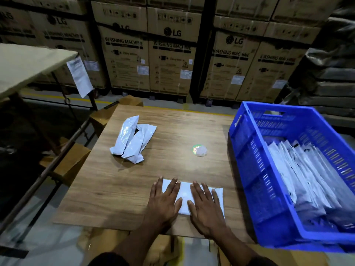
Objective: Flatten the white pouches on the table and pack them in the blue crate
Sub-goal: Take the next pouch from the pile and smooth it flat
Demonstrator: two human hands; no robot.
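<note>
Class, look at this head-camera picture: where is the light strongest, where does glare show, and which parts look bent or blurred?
Head view: light falls brightest on the table centre, with glare on the round sticker and the crumpled pouches; corners fall dark; the blue crate and stacked cartons bow from wide-angle distortion; carton print looks soft.

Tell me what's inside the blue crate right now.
The blue crate holds a row of flattened white pouches standing on edge, leaning together. Its near wall and the pouches themselves hide the crate floor and whatever lies beneath.
</note>
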